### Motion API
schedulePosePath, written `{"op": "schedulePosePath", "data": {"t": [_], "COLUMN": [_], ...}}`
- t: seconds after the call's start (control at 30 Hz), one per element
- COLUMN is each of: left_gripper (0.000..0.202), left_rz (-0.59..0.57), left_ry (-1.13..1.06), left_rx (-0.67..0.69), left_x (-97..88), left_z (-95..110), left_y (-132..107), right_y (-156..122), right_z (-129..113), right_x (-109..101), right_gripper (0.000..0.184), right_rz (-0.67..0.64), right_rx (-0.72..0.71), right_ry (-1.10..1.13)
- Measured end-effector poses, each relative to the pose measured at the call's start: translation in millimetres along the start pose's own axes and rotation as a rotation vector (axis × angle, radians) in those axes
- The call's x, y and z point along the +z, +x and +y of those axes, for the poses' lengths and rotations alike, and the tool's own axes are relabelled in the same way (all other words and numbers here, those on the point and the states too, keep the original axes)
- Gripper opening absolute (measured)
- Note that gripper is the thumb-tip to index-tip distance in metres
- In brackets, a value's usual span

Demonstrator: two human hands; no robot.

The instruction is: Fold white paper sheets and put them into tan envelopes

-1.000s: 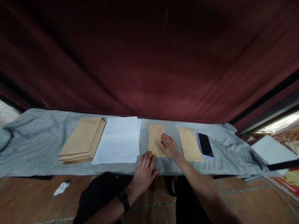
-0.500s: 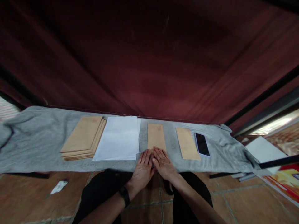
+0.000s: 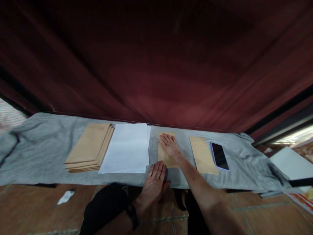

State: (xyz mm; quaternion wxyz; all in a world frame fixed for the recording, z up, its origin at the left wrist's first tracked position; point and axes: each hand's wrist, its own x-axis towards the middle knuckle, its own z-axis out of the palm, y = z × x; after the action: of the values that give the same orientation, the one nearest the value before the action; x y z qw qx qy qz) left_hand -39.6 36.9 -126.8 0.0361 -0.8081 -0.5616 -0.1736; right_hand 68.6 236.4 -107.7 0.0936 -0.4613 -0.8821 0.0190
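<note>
The narrow brown paper envelope (image 3: 162, 159) lies flat on the grey cloth (image 3: 44, 153) covering the table, straight ahead of you. Your right hand (image 3: 168, 145) rests open, palm down, on its far half, gripping nothing. Your left hand (image 3: 156, 178) lies open and flat at the table's near edge, fingertips just beside the envelope's near left corner. A second brown envelope (image 3: 202, 155) lies to the right, with a dark phone in a lilac case (image 3: 220, 156) just beside it. To the left sit white paper sheets (image 3: 127, 148), then a stack of brown envelopes (image 3: 89, 147).
</note>
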Motion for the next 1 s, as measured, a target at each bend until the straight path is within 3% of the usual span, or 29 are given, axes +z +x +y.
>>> {"op": "schedulePosePath", "data": {"t": [0.1,0.23,0.5,0.73,1.0], "left_gripper": [0.061,0.060,0.051,0.040,0.039], "left_rz": [-0.011,-0.019,0.032,0.062,0.124], "left_ry": [-0.001,-0.019,-0.031,-0.069,-0.342], "left_rx": [-0.003,-0.025,-0.057,-0.112,-0.290], "left_x": [-1.3,-5.6,-8.9,-9.4,-2.8], "left_z": [0,3,6,7,-1], "left_y": [1,2,2,8,24], "right_y": [7,-11,-97,-170,-170], "right_z": [2,-1,-4,-30,-49], "right_x": [-1,-3,-22,-24,-20], "right_gripper": [0.049,0.051,0.052,0.051,0.046], "right_rz": [0.014,-0.012,-0.043,0.036,0.134], "right_rx": [0.029,0.033,-0.067,-0.075,-0.026], "right_ry": [-0.008,0.004,0.071,0.067,0.073]}}
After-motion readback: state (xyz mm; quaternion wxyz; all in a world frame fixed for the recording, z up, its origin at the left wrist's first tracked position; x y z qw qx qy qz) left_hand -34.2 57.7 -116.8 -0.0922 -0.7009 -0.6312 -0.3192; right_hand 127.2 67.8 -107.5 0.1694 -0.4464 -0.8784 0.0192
